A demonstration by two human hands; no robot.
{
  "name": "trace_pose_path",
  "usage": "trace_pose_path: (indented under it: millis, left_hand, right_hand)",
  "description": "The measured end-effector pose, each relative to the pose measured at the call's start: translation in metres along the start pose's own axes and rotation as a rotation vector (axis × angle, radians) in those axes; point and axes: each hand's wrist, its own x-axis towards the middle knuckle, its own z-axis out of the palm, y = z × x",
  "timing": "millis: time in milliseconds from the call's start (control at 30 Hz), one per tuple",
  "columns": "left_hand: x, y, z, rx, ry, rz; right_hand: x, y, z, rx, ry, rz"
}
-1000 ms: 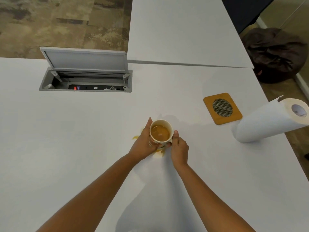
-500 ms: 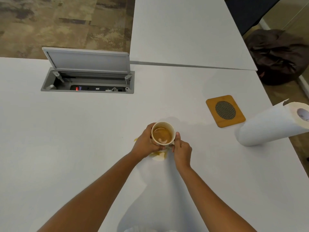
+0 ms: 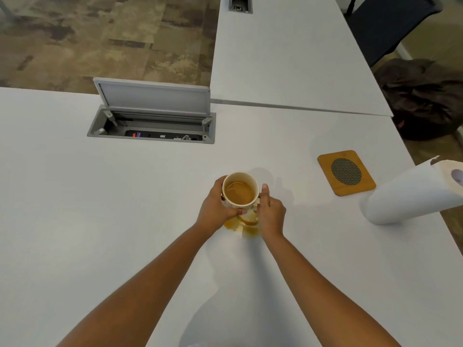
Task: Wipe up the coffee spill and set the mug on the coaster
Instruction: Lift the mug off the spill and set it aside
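A cream mug (image 3: 240, 191) full of brown coffee is held just above the white table (image 3: 100, 221). My left hand (image 3: 215, 206) wraps its left side and my right hand (image 3: 271, 212) grips its right side at the handle. Under and just in front of the mug lies a yellow-brown coffee spill (image 3: 241, 227), partly hidden by the mug and my hands. A square wooden coaster (image 3: 346, 173) with a dark mesh centre lies to the right, apart from the mug. A paper towel roll (image 3: 411, 196) stands beyond it near the right edge.
An open grey cable hatch (image 3: 152, 116) with sockets sits in the table at the back left. A second white table (image 3: 288, 53) adjoins at the back. A dark bag (image 3: 423, 98) and a chair (image 3: 385, 23) are on the floor to the right.
Both hands have lifted the mug slightly up and away from the spill, showing more of the puddle beneath. The camera view has tilted a little.
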Motion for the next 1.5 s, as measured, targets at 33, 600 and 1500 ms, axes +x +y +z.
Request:
trace_pose_path:
  millis: [33, 600, 1500]
  left_hand:
    - [-0.002, 0.0, -0.005, -0.002, 0.014, 0.007]
    - [-0.048, -0.033, -0.102, -0.003, 0.296, -0.049]
    - [-0.057, -0.089, -0.167, -0.077, 0.539, -0.138]
  right_hand:
    - [-0.002, -0.004, 0.003, 0.008, -0.017, 0.005]
    - [-0.042, -0.046, 0.092, -0.11, -0.376, -0.139]
    - [-0.069, -0.068, 0.179, -0.209, -0.632, -0.081]
